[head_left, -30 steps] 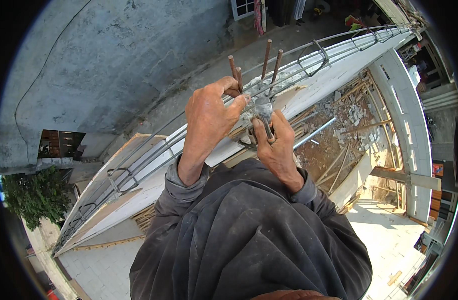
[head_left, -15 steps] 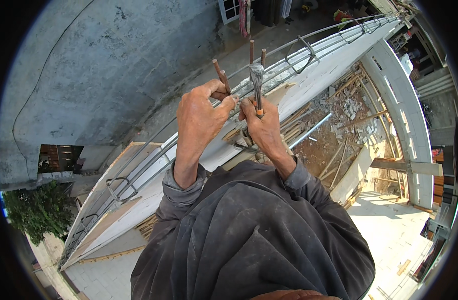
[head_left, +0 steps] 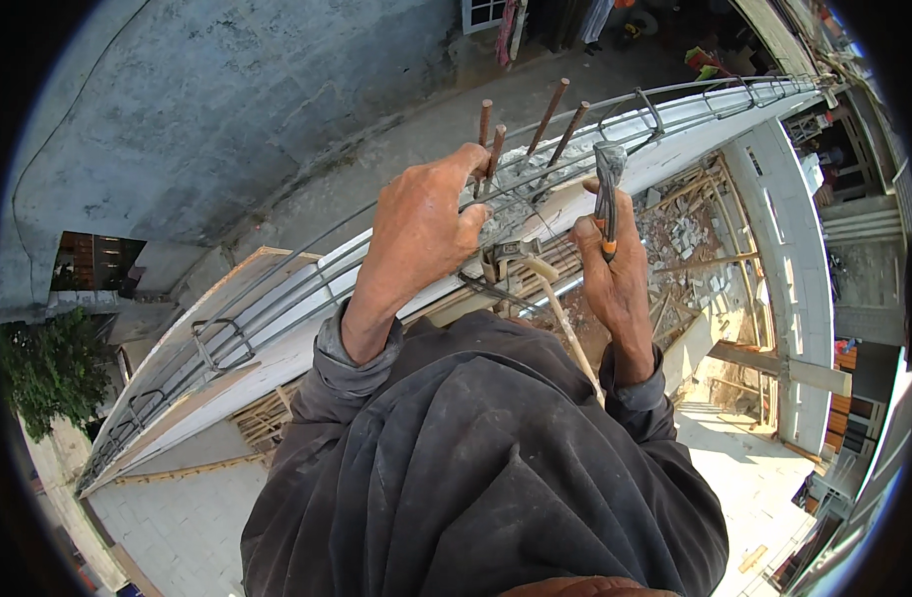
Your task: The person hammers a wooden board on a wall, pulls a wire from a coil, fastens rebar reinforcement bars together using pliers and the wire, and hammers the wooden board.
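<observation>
Pincers (head_left: pixel 604 199) stand right of the upright rebar stubs (head_left: pixel 495 149) — the right hand (head_left: pixel 620 279) is closed round them. Just left of those stubs, the left hand (head_left: pixel 424 214) is half curled, thumb apart from forefinger — whether gripping anything, I cannot tell.

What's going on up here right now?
A person is working beside upright rusty rods at a white wall. The right hand grips pincers, head upward, apart from the rods. The left hand is at the nearest rods, thumb and forefinger apart; whether it holds anything is unclear.
</observation>
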Tool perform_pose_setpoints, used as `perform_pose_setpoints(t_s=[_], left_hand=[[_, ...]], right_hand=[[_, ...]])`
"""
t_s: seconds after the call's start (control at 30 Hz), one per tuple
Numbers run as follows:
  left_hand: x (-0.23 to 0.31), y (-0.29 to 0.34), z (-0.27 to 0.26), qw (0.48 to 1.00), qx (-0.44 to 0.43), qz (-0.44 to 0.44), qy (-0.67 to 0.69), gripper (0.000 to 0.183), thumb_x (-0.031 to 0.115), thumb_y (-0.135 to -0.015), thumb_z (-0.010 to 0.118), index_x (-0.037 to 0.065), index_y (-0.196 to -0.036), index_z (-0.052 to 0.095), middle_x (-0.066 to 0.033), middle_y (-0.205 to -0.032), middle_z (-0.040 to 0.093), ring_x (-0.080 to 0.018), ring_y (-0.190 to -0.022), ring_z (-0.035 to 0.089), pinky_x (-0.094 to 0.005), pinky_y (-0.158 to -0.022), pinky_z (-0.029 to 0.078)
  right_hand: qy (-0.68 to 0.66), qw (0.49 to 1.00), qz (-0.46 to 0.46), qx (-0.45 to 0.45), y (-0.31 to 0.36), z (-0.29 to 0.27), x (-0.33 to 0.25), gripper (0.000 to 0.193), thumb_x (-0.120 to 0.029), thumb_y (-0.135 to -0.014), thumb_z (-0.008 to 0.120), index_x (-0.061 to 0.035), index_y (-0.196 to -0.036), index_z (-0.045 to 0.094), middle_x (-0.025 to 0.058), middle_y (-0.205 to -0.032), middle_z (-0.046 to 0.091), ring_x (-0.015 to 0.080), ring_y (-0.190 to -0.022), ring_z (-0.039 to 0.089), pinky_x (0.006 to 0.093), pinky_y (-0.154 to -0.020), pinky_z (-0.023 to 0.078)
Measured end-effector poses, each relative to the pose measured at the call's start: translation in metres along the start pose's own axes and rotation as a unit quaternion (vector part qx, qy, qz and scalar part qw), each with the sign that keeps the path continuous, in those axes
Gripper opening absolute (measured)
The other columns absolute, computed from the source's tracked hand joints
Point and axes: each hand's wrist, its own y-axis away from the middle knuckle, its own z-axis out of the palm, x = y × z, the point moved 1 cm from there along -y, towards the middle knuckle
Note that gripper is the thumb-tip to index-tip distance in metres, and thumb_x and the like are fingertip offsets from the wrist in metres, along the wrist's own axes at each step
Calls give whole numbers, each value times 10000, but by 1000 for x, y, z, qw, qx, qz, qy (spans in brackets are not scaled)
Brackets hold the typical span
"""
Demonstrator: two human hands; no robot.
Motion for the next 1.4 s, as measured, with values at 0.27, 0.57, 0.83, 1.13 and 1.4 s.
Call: perform_pose_setpoints(t_s=[0.27,0.57,0.83,1.13,1.4], left_hand=[[-3,-8,0,999,-44,7,-13,412,48,-877,757,23,-1277,663,-216,-1144,800,-429,-1007,772,-540,-853,549],[-10,-12,0,998,-47,40,-21,367,21,-894,708,41,-1260,705,-215,-1119,807,-418,-1059,781,-494,-869,587],[-11,-13,-1,998,-68,16,-4,331,32,-902,691,13,-1232,709,-231,-1165,799,-417,-1133,763,-496,-952,574],[-12,-14,-3,997,-67,18,19,331,1,-891,656,1,-1219,703,-245,-1162,796,-412,-1147,763,-498,-976,571],[-14,-17,-1,997,-62,41,17,264,5,-900,673,-11,-1164,684,-243,-1149,798,-416,-1121,768,-502,-947,566]], right_hand=[[-229,968,46,-90,13,-29,1,447,-302,-1131,604,-45,-1495,562,38,-1011,710,121,-973,612,287,-876,481],[-37,997,-3,-68,14,-51,-16,444,-193,-1124,597,-24,-1530,531,45,-1018,690,131,-895,601,304,-788,475],[-123,988,-24,-87,-3,-90,-24,504,-242,-1135,586,-10,-1573,494,63,-1071,709,137,-1014,643,313,-860,527],[-78,972,-131,180,-15,-155,-58,412,-205,-1157,527,7,-1510,529,163,-1214,752,246,-1189,723,385,-967,581],[205,971,-94,83,6,-94,-57,455,-43,-1064,646,-118,-1509,584,171,-1319,718,293,-1173,722,461,-966,577]])
